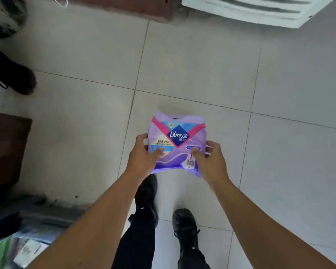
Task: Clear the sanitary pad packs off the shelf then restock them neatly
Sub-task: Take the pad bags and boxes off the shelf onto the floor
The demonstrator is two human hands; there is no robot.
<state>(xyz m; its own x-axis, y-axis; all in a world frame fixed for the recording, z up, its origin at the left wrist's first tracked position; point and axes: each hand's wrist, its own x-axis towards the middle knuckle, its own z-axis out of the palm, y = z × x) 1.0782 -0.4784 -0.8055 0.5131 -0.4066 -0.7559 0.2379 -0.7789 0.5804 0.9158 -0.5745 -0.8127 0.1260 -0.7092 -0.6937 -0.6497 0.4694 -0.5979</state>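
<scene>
A purple Libresse sanitary pad pack (177,136) with a pink stripe and a blue logo is held in the air above the tiled floor, at the centre of the head view. My left hand (143,155) grips its left edge, thumb on the front. My right hand (211,162) grips its right lower corner, thumb on the front and fingers behind. No shelf shows in this view.
White floor tiles (192,61) spread all around. A brown wooden cabinet (6,146) stands at the left. Another person's dark shoe (17,78) is at the left edge. A white appliance (260,10) stands at the top right. Blurred packs (25,247) lie at the bottom left. My own black shoes (184,226) are below.
</scene>
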